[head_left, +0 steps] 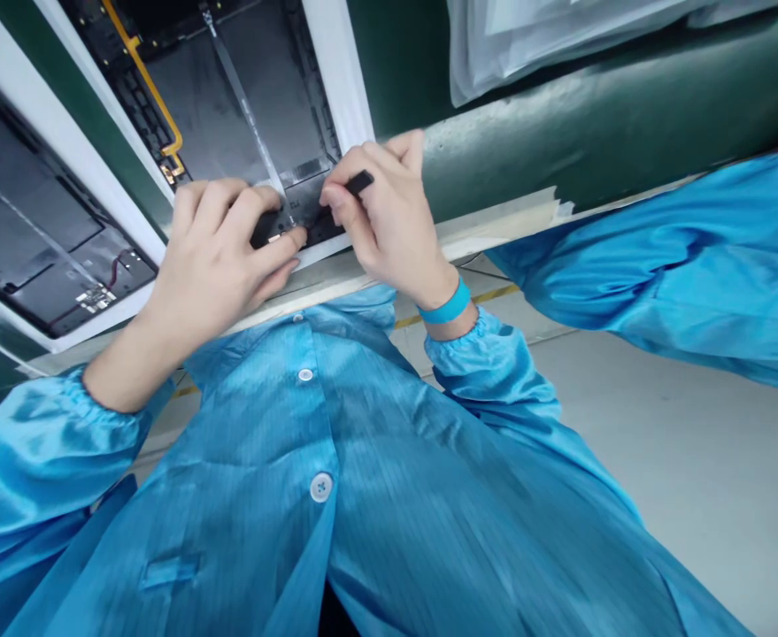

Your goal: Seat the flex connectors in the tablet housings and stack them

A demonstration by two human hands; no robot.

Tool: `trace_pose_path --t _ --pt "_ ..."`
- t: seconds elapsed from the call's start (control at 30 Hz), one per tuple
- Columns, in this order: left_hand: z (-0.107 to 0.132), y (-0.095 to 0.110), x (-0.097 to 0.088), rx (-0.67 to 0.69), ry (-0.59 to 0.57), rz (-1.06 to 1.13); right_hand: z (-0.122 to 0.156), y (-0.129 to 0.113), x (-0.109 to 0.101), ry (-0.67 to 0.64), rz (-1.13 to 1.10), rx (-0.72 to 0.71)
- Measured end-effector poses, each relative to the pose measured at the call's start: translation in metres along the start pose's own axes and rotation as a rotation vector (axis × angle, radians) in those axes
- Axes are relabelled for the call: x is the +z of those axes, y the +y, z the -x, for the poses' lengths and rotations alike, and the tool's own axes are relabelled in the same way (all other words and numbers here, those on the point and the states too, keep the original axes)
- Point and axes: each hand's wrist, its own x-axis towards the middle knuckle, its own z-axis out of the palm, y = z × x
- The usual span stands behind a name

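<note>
An opened tablet-like device (242, 97) lies in a white tray (342, 80) on the green bench, its dark inner parts and a thin flat ribbon cable (242, 102) showing. My left hand (219, 243) rests on the device's near edge, fingers curled and pressing down on a small black part (270, 232). My right hand (389, 212) pinches a small black strip (359, 183) between thumb and forefinger, right beside the left hand. A blue wrist strap (447, 305) circles my right wrist.
A second opened device (30, 239) sits in a white tray at the left. A clear plastic bag (535, 35) lies at the back right. Another person's blue sleeve (681, 265) reaches in from the right. The bench's front edge (495, 226) runs just below my hands.
</note>
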Motion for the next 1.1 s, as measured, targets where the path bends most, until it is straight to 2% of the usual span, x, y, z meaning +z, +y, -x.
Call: trace_pose_path --t 0.23,0.4,0.6,0.73,0.9,1.1 --pt "0.004 -0.003 0.014 -0.006 0.069 0.023 -0.001 0.000 -0.004 0.014 -0.039 0.094" --pt "0.001 -0.006 0.022 -0.012 0.088 0.063 0.000 0.002 -0.002 0.073 -0.081 0.133" --pt "0.002 -0.008 0.027 0.035 0.180 -0.011 -0.001 0.010 0.001 0.075 -0.091 0.158" --pt "0.003 -0.005 0.023 0.047 0.187 -0.038 0.001 0.013 -0.005 0.130 -0.113 0.183" --pt "-0.002 0.002 0.010 0.059 0.142 -0.064 0.007 0.017 -0.011 0.112 -0.132 0.162" --pt "-0.012 0.005 0.000 0.081 0.111 -0.095 0.007 0.022 -0.005 0.087 -0.161 0.148"
